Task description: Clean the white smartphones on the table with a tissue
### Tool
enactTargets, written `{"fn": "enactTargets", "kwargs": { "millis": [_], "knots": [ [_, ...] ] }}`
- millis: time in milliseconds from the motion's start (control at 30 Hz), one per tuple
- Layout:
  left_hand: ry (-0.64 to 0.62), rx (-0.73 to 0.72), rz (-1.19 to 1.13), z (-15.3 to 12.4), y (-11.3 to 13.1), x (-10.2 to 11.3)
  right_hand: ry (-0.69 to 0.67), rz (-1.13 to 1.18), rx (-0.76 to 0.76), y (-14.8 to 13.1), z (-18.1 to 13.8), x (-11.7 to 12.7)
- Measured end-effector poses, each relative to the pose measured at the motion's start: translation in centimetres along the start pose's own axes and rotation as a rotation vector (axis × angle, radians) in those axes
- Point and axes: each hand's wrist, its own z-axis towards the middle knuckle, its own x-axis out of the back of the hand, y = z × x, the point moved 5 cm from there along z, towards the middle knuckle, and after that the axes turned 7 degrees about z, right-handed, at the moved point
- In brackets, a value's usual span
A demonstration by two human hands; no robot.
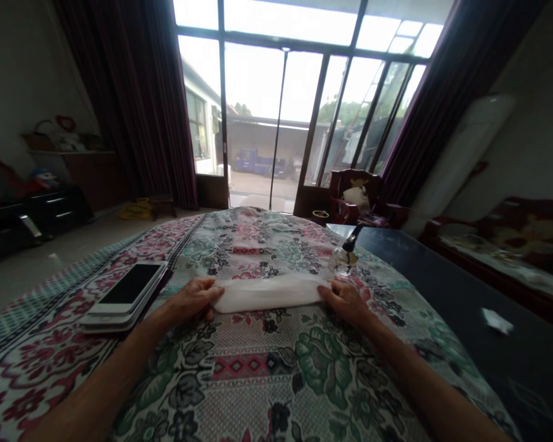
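Inside far edge of tablecloth (253,402): white strip (268,293), ends pinched by left hand (194,298), right hand (347,299); liable to crease if pulled unevenly.

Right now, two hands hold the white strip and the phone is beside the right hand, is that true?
Not quite: the head view shows the phone beside the left hand, not the right hand. Both do hold the white strip.

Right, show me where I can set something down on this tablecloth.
Free: the tablecloth between the forearms, nearer than the white strip; also the stretch beyond the strip, left of the clear bottle. Crowded: the left side, under the stacked devices, and the middle, where the left hand and right hand hold the strip.
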Motion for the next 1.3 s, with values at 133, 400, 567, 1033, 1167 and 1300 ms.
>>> {"fn": "enactTargets", "kwargs": {
  "millis": [133,400,567,1033,1167,1300],
  "knots": [
    [0.071,0.072,0.052,0.4,-0.1,-0.1,0.022,-0.008,-0.094,0.1,0.1,-0.2],
    [0.182,0.102,0.158,0.9,-0.1,-0.2,0.044,-0.143,-0.181,0.6,0.8,-0.5],
    [0.215,0.096,0.178,1.1,-0.1,-0.2,0.381,0.001,0.02,-2.6,-0.4,2.3],
    [0.224,0.052,0.167,0.7,0.9,-0.1,0.618,0.459,0.094,-5.1,-1.4,5.9],
    [0.231,0.029,0.156,0.7,0.7,-0.1,-0.05,0.183,0.363,-11.0,-2.7,-1.0],
    [0.232,0.03,0.189,1.1,0.1,-0.1,-0.379,-0.176,0.298,-9.9,-3.6,-6.9]
  ]
}}
